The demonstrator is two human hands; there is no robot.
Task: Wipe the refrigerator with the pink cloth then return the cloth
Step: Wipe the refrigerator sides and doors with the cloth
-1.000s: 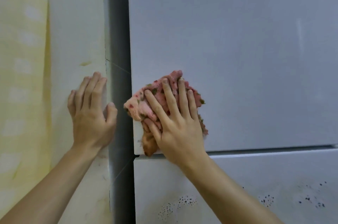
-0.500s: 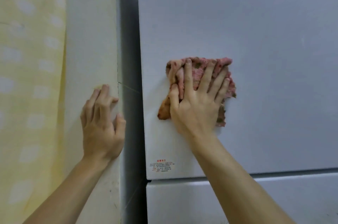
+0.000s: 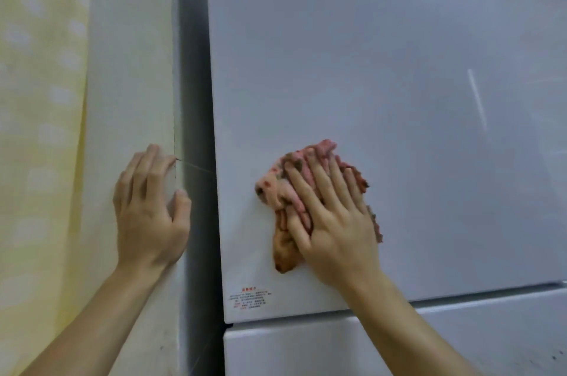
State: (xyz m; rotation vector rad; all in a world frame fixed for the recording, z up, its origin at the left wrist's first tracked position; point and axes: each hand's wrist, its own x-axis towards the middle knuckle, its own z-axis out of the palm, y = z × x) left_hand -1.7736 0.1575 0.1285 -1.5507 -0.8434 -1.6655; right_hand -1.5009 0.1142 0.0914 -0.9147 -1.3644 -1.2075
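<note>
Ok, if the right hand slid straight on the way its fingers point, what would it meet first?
Probably only bare refrigerator door. The right hand, flat on the pink cloth, points up and slightly left; that line nears the door's left edge around the picture's top.

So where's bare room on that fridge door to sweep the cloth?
Wide bare door above and right of the pink cloth under the right hand. Tighter lower left: door edge, sticker, left hand on the wall.

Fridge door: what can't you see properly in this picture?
Head view:
- Small red-printed sticker on the white refrigerator door: letters too small to read.
- Crumpled pink patterned cloth: middle hidden under the right hand.
- Door's top and right side: cut off by the picture's edges.
</note>
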